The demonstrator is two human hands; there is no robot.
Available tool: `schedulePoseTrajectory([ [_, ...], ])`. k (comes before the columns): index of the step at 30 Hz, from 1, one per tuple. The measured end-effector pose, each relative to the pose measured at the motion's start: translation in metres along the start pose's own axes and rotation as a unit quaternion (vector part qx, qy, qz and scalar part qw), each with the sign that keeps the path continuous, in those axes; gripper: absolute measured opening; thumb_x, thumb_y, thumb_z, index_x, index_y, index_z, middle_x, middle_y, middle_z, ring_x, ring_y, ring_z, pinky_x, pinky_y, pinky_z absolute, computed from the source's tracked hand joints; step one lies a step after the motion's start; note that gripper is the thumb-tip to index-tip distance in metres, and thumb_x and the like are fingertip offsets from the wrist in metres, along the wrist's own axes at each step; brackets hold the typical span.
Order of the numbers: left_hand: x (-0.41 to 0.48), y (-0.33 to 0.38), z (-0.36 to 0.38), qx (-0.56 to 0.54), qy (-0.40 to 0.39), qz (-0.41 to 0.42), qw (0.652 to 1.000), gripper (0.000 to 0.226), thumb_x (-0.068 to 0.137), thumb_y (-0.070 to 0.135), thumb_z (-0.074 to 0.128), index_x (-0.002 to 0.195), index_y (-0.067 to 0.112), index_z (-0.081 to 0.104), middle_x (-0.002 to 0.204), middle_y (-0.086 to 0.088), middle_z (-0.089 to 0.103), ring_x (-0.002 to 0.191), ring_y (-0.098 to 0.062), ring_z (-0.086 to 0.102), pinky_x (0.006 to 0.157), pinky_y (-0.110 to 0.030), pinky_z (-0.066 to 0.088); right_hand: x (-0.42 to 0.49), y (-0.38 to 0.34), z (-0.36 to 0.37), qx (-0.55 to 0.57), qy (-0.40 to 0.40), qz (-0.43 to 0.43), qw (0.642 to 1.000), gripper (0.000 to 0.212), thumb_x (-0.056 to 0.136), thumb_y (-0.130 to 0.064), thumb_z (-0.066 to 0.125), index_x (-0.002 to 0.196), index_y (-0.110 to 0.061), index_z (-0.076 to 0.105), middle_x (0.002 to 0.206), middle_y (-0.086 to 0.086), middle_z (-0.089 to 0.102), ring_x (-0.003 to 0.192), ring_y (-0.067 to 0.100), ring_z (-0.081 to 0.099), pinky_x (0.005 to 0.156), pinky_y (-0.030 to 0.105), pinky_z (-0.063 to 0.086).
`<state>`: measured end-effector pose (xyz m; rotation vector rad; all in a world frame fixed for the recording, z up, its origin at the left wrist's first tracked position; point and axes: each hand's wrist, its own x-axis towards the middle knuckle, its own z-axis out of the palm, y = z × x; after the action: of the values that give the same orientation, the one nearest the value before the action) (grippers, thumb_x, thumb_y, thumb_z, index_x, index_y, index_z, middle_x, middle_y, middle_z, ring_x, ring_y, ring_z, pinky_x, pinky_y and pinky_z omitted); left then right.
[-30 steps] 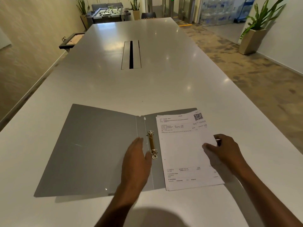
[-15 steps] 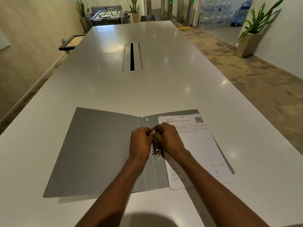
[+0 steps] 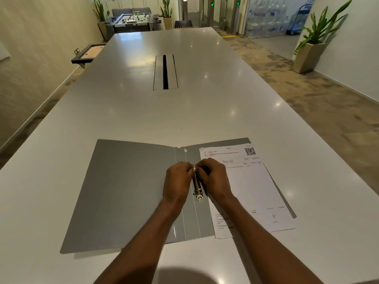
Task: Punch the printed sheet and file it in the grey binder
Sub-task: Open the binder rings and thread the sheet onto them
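Observation:
The grey binder lies open and flat on the white table. Its metal ring mechanism runs along the spine. The printed sheet, with a QR code at its top right, lies on the binder's right half, its left edge beside the rings. My left hand and my right hand meet over the far ring, and the fingers of both pinch it from either side. The near ring shows between my wrists and looks closed.
A cable slot is set into the middle of the table. The table's right edge drops to patterned carpet, with a potted plant by the wall. A small shelf sticks out at the left wall.
A second ago my left hand lay flat on the spine and my right hand held the sheet's right edge. Both hands have come together on the far ring and stay there.

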<state>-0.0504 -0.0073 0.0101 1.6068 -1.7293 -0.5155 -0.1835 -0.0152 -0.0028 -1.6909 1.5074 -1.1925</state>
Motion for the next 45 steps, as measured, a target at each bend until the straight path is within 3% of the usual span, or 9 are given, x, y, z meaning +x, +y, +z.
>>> schedulePoseTrajectory([
  [4, 0.000, -0.002, -0.002, -0.023, 0.012, -0.003, 1.000, 0.014, 0.100, 0.023, 0.069, 0.098, 0.017, 0.082, 0.082, 0.005, 0.073, 0.071, -0.003, 0.066, 0.063, -0.009, 0.048, 0.001, 0.002, 0.000, 0.009, -0.005, 0.001, 1.000, 0.012, 0.094, -0.019, 0.067, 0.082, -0.017, 0.070, 0.076, -0.004, 0.067, 0.073, 0.013, 0.065, 0.068, 0.042, 0.058],
  [9, 0.002, -0.006, 0.000, -0.028, 0.008, -0.008, 1.000, 0.014, 0.099, 0.024, 0.070, 0.094, 0.016, 0.080, 0.078, 0.005, 0.071, 0.069, -0.007, 0.067, 0.065, -0.025, 0.060, 0.002, 0.004, 0.002, 0.029, -0.014, 0.014, 0.999, 0.014, 0.094, -0.024, 0.067, 0.081, -0.020, 0.067, 0.076, -0.001, 0.066, 0.071, 0.021, 0.066, 0.066, 0.049, 0.059],
  [18, 0.001, -0.011, 0.004, -0.033, 0.019, -0.034, 0.999, 0.017, 0.099, 0.028, 0.069, 0.094, 0.017, 0.080, 0.077, 0.005, 0.071, 0.066, -0.007, 0.067, 0.058, -0.010, 0.047, 0.007, 0.008, 0.002, 0.018, -0.016, 0.015, 1.000, 0.017, 0.093, -0.025, 0.067, 0.077, -0.021, 0.062, 0.071, -0.002, 0.062, 0.070, 0.024, 0.062, 0.065, 0.051, 0.056],
  [25, 0.001, -0.015, 0.005, -0.046, 0.030, -0.039, 0.998, 0.013, 0.097, 0.024, 0.072, 0.098, 0.015, 0.082, 0.082, 0.001, 0.075, 0.069, -0.010, 0.069, 0.066, -0.018, 0.056, 0.012, 0.014, 0.000, 0.029, -0.022, 0.042, 0.998, 0.013, 0.089, -0.017, 0.072, 0.078, -0.016, 0.065, 0.071, 0.006, 0.065, 0.069, 0.032, 0.066, 0.066, 0.055, 0.059],
  [29, 0.002, -0.011, 0.001, -0.053, 0.026, -0.040, 0.997, 0.012, 0.096, 0.022, 0.073, 0.098, 0.016, 0.083, 0.082, 0.003, 0.075, 0.069, -0.008, 0.069, 0.066, -0.018, 0.058, 0.013, 0.012, -0.004, 0.040, -0.032, 0.052, 0.997, 0.007, 0.088, -0.013, 0.076, 0.083, -0.012, 0.072, 0.074, 0.008, 0.069, 0.070, 0.025, 0.070, 0.067, 0.044, 0.063],
  [32, 0.003, -0.013, 0.002, -0.068, 0.019, -0.047, 0.996, 0.012, 0.095, 0.025, 0.074, 0.094, 0.015, 0.081, 0.076, 0.007, 0.070, 0.064, -0.006, 0.065, 0.063, -0.019, 0.056, 0.015, 0.005, -0.014, 0.012, -0.062, 0.038, 0.997, 0.010, 0.088, -0.013, 0.078, 0.096, -0.009, 0.074, 0.086, 0.008, 0.074, 0.074, 0.002, 0.069, 0.067, 0.017, 0.056],
  [36, 0.006, -0.009, 0.002, -0.089, 0.039, -0.054, 0.994, 0.028, 0.098, 0.036, 0.067, 0.113, 0.014, 0.075, 0.099, 0.005, 0.069, 0.086, -0.008, 0.067, 0.080, -0.027, 0.061, 0.010, 0.004, -0.039, -0.015, -0.029, -0.006, 0.999, 0.036, 0.085, -0.024, 0.081, 0.118, -0.019, 0.069, 0.106, -0.007, 0.070, 0.093, 0.003, 0.066, 0.080, 0.012, 0.054],
  [40, 0.028, 0.001, 0.003, -0.111, 0.034, -0.069, 0.991, 0.024, 0.099, 0.028, 0.060, 0.109, 0.011, 0.073, 0.105, -0.011, 0.072, 0.089, -0.025, 0.070, 0.078, -0.039, 0.062, -0.012, 0.015, -0.070, -0.086, 0.051, -0.006, 0.995, 0.036, 0.087, -0.024, 0.079, 0.121, -0.023, 0.067, 0.116, -0.008, 0.066, 0.101, 0.004, 0.062, 0.086, 0.022, 0.053],
  [45, 0.068, 0.016, 0.002, -0.070, -0.059, -0.089, 0.992, 0.028, 0.098, 0.005, 0.056, 0.121, 0.002, 0.071, 0.119, -0.015, 0.072, 0.100, -0.030, 0.073, 0.072, -0.028, 0.059, -0.046, 0.036, -0.086, -0.233, 0.031, 0.035, 0.971, 0.050, 0.089, -0.034, 0.077, 0.134, -0.017, 0.064, 0.139, 0.003, 0.063, 0.127, 0.023, 0.059, 0.107, 0.040, 0.049],
])
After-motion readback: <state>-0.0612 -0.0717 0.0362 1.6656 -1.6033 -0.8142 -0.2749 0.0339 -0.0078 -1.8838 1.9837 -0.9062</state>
